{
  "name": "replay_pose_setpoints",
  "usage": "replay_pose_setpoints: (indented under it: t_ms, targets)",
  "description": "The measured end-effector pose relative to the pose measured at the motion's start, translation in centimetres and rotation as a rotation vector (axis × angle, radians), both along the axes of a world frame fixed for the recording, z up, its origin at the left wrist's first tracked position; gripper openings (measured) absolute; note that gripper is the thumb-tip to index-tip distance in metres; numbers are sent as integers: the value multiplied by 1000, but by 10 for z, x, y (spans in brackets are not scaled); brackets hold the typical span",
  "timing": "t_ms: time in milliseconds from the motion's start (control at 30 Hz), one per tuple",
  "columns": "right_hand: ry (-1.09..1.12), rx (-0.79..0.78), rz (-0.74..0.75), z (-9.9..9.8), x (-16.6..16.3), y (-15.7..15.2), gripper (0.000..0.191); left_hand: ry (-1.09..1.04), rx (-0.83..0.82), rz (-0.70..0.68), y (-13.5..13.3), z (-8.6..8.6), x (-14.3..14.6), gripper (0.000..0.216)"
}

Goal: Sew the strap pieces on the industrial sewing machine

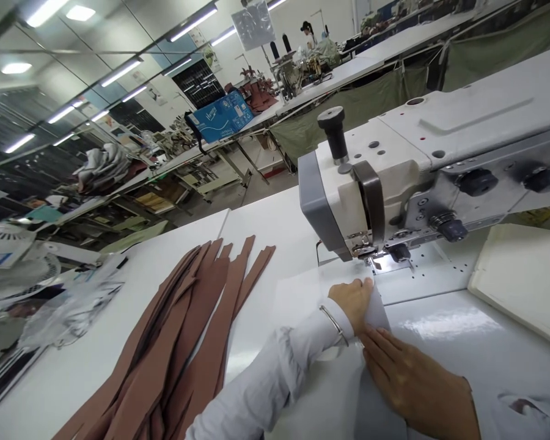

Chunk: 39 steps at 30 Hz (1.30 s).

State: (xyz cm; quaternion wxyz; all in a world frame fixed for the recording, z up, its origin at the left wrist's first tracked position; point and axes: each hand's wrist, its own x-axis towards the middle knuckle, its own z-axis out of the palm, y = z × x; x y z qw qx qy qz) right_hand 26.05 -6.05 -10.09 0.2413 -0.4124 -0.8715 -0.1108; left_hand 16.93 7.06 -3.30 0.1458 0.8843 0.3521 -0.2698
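My left hand (pixel 352 300) lies flat on a strip of white fabric (pixel 376 313) just in front of the presser foot (pixel 370 260) of a white sewing machine (pixel 421 159). A thin bracelet circles that wrist. My right hand (pixel 407 373) rests open on the same white fabric, nearer to me, fingers stretched toward the left hand. Both hands press the cloth against the white table (pixel 279 232). The needle itself is hidden behind the machine head.
A pile of long brown fabric strips (pixel 183 342) fans out on the table to the left. Clear plastic bags (pixel 68 305) lie at the far left edge. A cream board (pixel 527 275) sits right of the machine. Other work tables and a person stand far behind.
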Motion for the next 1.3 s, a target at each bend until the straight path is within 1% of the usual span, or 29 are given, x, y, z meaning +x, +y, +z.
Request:
replay_pose_setpoints:
  t_ms: [100,267,433,633,733,867,1033,1100,1200,1300]
  targets:
    - [-15,-2,12,0,1,2,28,-2,-23,-25,6,-2,-1,72]
    - [-38,9,14,-3,1,6,29,-9,-8,-19,11,-5,2,63]
    - [-28,10,8,-7,3,12,32,-4,61,-40,16,-3,4,63]
    - [-1,15,5,-3,5,17,32,-14,48,-53,20,-1,6,53]
    - [6,-1,6,-2,5,18,32,-17,47,-31,20,-2,7,47]
    - [-5,3,-5,-2,1,16,30,-35,71,-20,20,-2,6,45]
    - [-18,-5,-4,0,-2,16,30,-41,109,-6,16,-6,9,36]
    - [-18,-3,-6,0,-2,16,30,-33,133,0,12,-8,10,39]
    - [8,18,-21,-2,-2,17,27,-40,178,-10,9,-9,11,45]
    - [23,28,-28,-7,-2,19,26,-73,213,-43,9,-10,10,37]
